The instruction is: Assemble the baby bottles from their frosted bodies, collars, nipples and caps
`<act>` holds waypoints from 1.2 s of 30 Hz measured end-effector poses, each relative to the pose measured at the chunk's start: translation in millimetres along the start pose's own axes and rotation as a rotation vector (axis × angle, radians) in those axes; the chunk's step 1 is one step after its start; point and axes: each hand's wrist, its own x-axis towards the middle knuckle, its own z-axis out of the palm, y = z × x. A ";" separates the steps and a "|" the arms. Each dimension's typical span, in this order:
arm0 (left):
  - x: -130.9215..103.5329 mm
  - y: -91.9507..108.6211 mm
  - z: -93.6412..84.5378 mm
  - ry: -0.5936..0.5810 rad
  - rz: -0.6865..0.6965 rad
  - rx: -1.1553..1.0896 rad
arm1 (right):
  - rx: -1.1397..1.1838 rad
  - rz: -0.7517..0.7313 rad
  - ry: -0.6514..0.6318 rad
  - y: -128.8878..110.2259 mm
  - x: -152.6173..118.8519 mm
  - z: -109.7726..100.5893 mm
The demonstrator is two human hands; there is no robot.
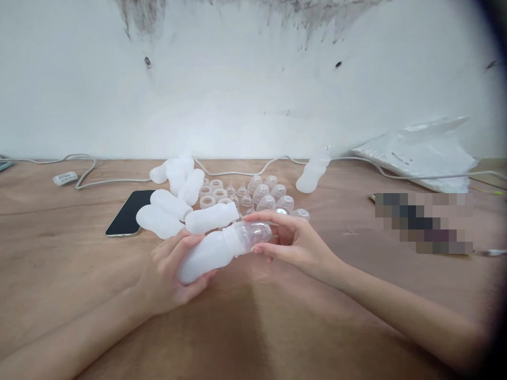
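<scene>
My left hand (174, 269) is wrapped round the body of a milky white bottle (208, 256), which lies tilted with its top to the right. A clear dome cap (256, 232) covers the bottle's top end, and my right hand (291, 240) holds this cap between thumb and fingers. Just behind the held bottle lies another white bottle body (212, 217). Beyond my hands stand several white rings (207, 201), clear teats (242, 190) and clear dome caps (266, 203), grouped close together.
More white bottle bodies (160, 221) lie at the left beside a black phone (130, 214). A capped bottle (312, 171) rests at the back right. A plastic bag (420, 153), a blurred-out device (423, 224) and a white cable (237, 173) are also on the table (317, 327).
</scene>
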 end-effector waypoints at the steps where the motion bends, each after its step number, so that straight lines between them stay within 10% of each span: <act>1: -0.7 0.0 0.0 -0.003 0.012 0.004 | 0.005 -0.012 -0.008 0.7 -0.2 0.1; 21: -4.6 4.5 0.7 -0.038 0.053 -0.158 | -0.142 -0.209 -0.031 6.9 -7.4 8.8; 31: -3.6 1.4 2.4 -0.115 0.105 -0.192 | -0.515 -0.343 -0.017 -27.7 -12.5 4.9; 36: -2.6 3.2 3.6 -0.075 0.126 -0.161 | -0.401 -0.310 0.236 -56.8 -12.0 -26.2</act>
